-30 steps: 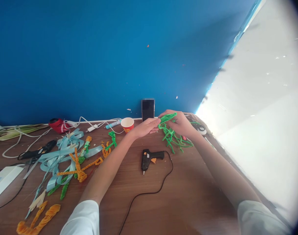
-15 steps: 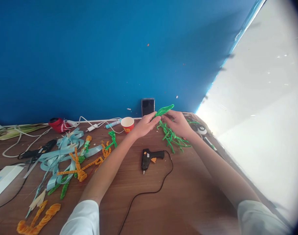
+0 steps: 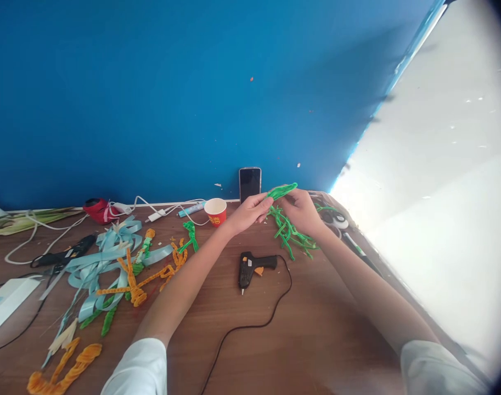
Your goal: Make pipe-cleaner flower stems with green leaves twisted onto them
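Your right hand is gripping the light, springy green chenille stem, which is bending easily above its fingers. Your left hand is curling just beside it, its hold unclear. Take the stem close to those fingers, above the green chenille tangle.

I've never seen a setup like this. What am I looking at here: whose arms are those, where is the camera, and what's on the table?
There's no machine here: these are a person's own two bare arms, seen from one camera worn on their head, looking forward and down. The right hand holds a bundle of green pipe cleaners, with the left hand close beside it. On the wooden table lie a black hot glue gun, a red paper cup, light blue ribbon and orange pipe-cleaner shapes.
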`<state>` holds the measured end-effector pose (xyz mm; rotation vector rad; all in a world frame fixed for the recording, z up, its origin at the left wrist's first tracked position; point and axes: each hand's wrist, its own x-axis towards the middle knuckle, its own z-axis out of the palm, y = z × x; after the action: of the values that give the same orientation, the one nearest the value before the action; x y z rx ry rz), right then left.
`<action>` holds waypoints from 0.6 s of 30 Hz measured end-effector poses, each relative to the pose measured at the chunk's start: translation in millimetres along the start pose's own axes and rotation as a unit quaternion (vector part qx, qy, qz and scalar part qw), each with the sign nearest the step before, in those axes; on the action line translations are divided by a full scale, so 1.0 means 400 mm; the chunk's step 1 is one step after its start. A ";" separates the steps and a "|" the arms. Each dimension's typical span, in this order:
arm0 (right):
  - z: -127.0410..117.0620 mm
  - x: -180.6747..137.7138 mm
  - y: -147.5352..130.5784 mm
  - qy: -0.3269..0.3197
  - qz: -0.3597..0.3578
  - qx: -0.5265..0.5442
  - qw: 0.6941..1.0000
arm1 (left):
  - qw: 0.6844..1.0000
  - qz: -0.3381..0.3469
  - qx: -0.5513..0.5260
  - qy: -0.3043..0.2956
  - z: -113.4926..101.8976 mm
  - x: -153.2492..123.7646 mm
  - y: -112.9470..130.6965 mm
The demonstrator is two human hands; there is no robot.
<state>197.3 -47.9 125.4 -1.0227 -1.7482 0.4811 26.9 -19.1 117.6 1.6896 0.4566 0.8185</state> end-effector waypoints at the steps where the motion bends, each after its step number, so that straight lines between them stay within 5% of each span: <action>1: 0.000 0.000 0.000 -0.002 0.005 0.013 1.000 | 1.000 0.008 0.011 0.007 0.001 0.000 0.001; 6: -0.003 0.000 -0.005 -0.025 0.011 0.021 0.999 | 0.989 0.041 0.111 0.086 0.010 -0.003 0.008; 18: 0.013 -0.002 -0.013 -0.040 0.019 -0.015 0.999 | 0.891 0.138 0.352 0.252 0.040 -0.010 -0.016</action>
<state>190.6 -50.9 126.6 -1.0729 -1.8150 0.5274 36.6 -30.9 108.8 2.2337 0.9735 1.4361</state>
